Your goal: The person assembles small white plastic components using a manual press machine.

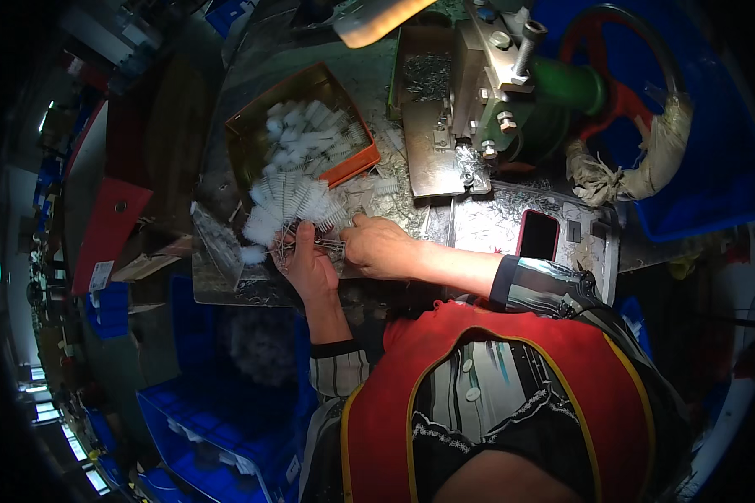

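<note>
My left hand (313,270) is closed around the wire stems of a fanned bunch of small white bristle brushes (292,203). The bristle heads spread up and away from my fingers, over the near edge of an orange tray (352,170). Close on the right, my right hand (380,248) has its fingers curled in at the wire ends of the same bunch. Thin wires run between the two hands. More loose white brushes (306,130) lie heaped inside the tray.
A green hand press (554,88) with a red-spoked handwheel (617,92) stands at the far right, its metal plate (432,159) beside the tray. A phone (538,235) lies on a light tray right of my forearm. Blue bins (226,419) sit below left; a lamp (382,18) hangs above.
</note>
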### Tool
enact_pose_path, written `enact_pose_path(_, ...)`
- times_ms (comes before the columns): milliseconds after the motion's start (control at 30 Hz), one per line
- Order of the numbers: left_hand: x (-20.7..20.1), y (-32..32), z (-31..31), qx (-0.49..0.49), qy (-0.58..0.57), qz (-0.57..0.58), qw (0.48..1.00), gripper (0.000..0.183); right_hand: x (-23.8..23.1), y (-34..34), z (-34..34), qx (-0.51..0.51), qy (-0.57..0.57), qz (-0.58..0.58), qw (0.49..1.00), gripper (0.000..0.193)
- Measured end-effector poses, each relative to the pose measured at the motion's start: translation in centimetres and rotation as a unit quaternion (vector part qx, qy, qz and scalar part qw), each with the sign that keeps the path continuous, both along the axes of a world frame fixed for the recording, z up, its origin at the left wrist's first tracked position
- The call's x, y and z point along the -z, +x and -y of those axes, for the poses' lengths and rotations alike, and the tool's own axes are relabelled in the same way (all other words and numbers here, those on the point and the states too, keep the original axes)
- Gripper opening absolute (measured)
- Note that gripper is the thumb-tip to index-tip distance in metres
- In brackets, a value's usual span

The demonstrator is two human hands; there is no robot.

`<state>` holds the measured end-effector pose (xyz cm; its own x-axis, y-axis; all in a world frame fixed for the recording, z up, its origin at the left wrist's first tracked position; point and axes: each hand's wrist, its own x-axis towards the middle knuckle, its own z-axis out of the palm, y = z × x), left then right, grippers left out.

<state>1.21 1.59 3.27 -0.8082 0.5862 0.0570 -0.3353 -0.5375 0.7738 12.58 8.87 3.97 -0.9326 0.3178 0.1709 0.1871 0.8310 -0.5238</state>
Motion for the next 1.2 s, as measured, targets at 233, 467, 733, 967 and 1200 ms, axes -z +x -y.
enact_pose_path(233, -0.4, -3.1, 3.2, -0.083, 0.052, 0.043, 0.994, 0.016, -0.4, -0.2, 1.5, -0.090, 0.050, 0.064, 0.993, 0.012)
enact_pose_path(467, -0.1, -12.6, 13.0, -0.204, 0.041, -0.054, 0.977, 0.007, -0.5, 0.4, 1.4, -0.099, 0.092, 0.045, 0.990, 0.013)
enact_pose_path(733, 10.2, -15.7, 27.6, -0.113, -0.644, -0.427, 0.624, 0.044, -3.4, 2.2, 0.1, -0.009, -0.044, -0.057, 0.997, 0.019)
enact_pose_path(967, 8.0, -10.4, 17.7, -0.434, -0.297, -0.146, 0.838, 0.029, -2.1, 3.6, -0.2, 0.103, -0.233, -0.090, 0.963, 0.028)
enact_pose_path(1200, 0.5, 0.1, -2.5, 0.053, -0.247, -0.623, 0.740, 0.028, 0.9, 5.8, -0.9, 0.199, -0.298, -0.083, 0.930, 0.034)
